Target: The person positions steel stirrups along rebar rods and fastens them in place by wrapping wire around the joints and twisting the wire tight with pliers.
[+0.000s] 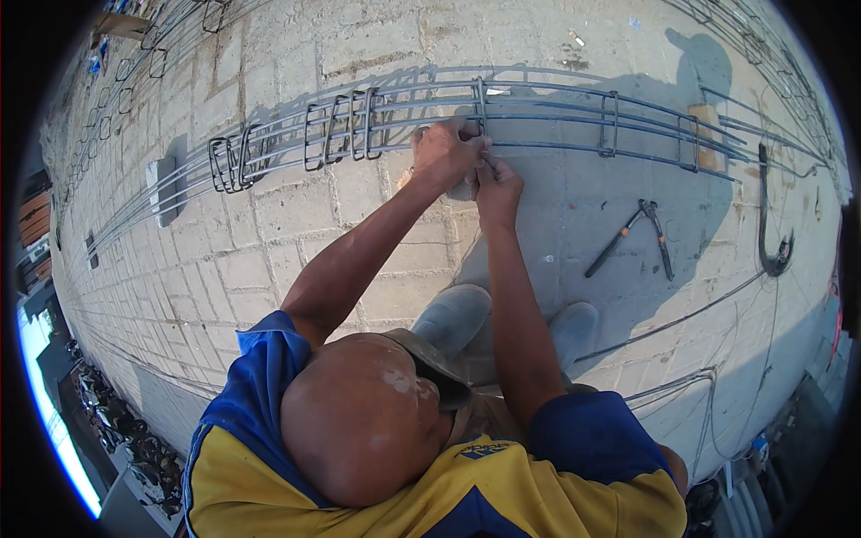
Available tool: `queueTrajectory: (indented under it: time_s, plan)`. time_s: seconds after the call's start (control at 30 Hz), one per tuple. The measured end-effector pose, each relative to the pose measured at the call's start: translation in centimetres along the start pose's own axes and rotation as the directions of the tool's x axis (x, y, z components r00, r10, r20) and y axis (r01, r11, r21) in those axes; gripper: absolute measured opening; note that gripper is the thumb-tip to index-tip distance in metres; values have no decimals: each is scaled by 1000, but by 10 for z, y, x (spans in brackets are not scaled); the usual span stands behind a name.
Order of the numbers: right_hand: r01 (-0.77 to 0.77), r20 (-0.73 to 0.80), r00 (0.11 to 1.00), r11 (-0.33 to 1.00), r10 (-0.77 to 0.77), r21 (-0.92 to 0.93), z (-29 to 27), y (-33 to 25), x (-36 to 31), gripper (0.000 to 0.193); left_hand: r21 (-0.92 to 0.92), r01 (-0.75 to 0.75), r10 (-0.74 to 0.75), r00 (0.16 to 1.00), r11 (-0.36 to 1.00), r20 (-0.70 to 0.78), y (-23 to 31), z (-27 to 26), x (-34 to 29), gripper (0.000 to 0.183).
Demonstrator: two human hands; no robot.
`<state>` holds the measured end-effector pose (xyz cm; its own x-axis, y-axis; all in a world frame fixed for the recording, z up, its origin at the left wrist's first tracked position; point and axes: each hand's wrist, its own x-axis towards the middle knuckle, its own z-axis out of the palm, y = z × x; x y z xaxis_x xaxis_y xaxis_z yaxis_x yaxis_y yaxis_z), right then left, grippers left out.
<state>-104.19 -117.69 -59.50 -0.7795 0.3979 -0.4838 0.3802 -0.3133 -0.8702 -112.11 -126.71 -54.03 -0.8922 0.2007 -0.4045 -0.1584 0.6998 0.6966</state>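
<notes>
A long cage of steel reinforcing bars stretches across the paving in front of me. My left hand is closed at the near side of the cage, its fingers at the lower end of a steel stirrup. Close beside it on the right, my right hand pinches just below the near bar. Whatever is between the right fingertips is too small and hidden to make out. Pincers with black and orange handles lie spread on the paving, right of my right hand.
Bunched stirrups hang on the bars to the left, with another bunch farther along. A concrete block and a wooden block prop up the cage. A bent black bar lies at right. My boots stand below my hands.
</notes>
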Motion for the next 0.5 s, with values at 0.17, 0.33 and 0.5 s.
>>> queueTrajectory:
  time_s: [0.17, 0.33, 0.5]
  plan:
    - [37, 77, 997, 979, -22, -200, -8, -20, 0, 24, -7, -133, 130, 981, 991, -144, -6, 20, -3, 23]
    - [259, 257, 962, 625, -96, -736, -31, -55, -11, 18, 54, -358, 358, 890, 932, -282, -28, 34, -1, 12]
    - [524, 443, 825, 181, -351, -832, -32, -100, 25, 17, 40, -402, 398, 877, 915, -270, -32, 26, 6, 17]
